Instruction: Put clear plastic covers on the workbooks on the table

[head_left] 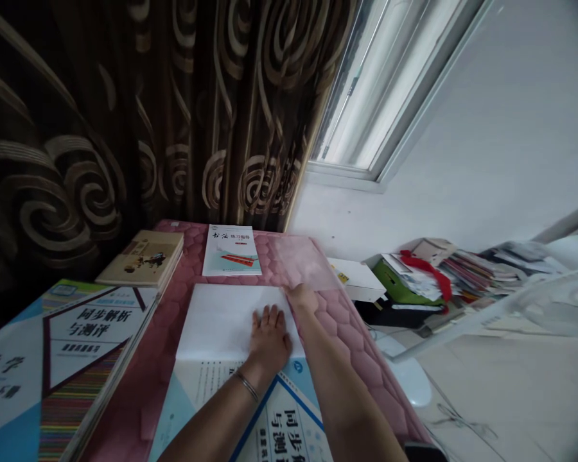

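Note:
My left hand (pixel 270 339), with a bracelet at the wrist, lies flat on a white sheet of paper (pixel 221 321), fingers spread. The far right corner of that sheet is pinched by my right hand (pixel 302 299); its fingertips are partly hidden. Adjoining the sheet's near edge is a blue and white printed book cover (pixel 293 401) with sideways lettering, partly covered by my forearms. Whether sheet and cover are one piece, I cannot tell. Beyond them, a thin white booklet (pixel 232 250) with a red picture lies on the pink padded tabletop (pixel 334 321).
At the left are a thick stack of blue and white workbooks (pixel 87 340) and a stack of tan books (pixel 144 256). A clear plastic sheet (pixel 303 260) lies at the far right. Dark patterned curtains (pixel 173 128) hang behind. Papers and a green item (pixel 390 282) are piled beyond the right edge.

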Motion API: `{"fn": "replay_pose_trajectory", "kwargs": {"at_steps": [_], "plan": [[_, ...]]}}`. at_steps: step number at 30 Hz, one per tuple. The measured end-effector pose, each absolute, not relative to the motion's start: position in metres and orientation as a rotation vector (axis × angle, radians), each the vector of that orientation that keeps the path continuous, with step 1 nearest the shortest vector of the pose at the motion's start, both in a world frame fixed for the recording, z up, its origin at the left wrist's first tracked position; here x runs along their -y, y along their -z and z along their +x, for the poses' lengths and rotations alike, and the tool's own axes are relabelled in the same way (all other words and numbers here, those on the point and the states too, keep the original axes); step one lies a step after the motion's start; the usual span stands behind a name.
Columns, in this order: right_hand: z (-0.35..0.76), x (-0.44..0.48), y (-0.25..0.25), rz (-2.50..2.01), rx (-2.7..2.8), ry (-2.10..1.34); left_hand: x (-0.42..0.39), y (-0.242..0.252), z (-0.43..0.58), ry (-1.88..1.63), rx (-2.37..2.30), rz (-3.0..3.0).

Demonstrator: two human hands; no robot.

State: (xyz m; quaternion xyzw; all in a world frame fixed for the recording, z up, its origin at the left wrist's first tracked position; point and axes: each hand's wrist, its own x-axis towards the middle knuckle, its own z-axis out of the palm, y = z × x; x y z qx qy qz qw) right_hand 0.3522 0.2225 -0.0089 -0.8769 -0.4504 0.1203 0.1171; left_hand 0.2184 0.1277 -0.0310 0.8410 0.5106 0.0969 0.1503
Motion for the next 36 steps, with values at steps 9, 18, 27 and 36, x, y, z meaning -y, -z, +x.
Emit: {"fn": "replay_pose_trajectory", "kwargs": {"at_steps": [9,18,27,36], "plan": [[0.342,-0.205,0.009,-2.540,1.347,-0.358,-0.131,0.035,0.216,-0.294,-1.488,2.402],[0.344,-0.148,0.021,-2.465,1.378,-0.297,-0.136,0.027,0.206,-0.240,-1.492,2.374],[0.341,-0.143,0.016,-2.479,1.405,-0.318,-0.144,0.027,0.062,-0.108,-1.937,2.237],[0.248,-0.160,0.005,-2.145,1.935,-0.237,-0.145,0.021,0.051,-0.144,-1.944,2.259]]}}
